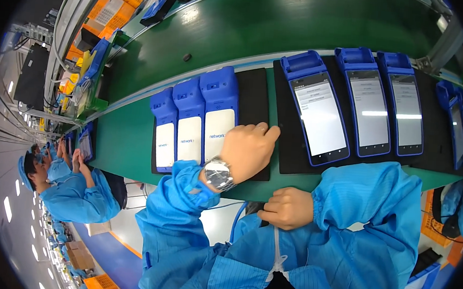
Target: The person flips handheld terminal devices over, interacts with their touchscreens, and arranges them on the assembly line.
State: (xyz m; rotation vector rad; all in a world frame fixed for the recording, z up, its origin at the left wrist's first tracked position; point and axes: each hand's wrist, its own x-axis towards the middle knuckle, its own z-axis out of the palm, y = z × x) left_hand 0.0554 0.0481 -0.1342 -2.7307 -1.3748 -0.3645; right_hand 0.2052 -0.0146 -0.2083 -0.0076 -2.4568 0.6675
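My left hand [248, 151], with a metal watch [218, 175] on its wrist, is curled into a fist at the right edge of a black mat [255, 103]. It overlaps the lower corner of the nearest of three blue payment terminals [221, 98], which lie face down with white backs. My right hand [289, 208] is closed too, at the table's front edge before my blue smock. Nothing shows in either fist. To the right, three payment terminals [319, 116] lie face up on another black mat [295, 143], their screens lit.
More terminals [453, 125] stand at the far right. A green conveyor belt [272, 24] runs behind the table, with a small dark object [187, 57] on it. Orange crates [115, 7] are at the back left. A co-worker in blue [80, 193] sits at the left.
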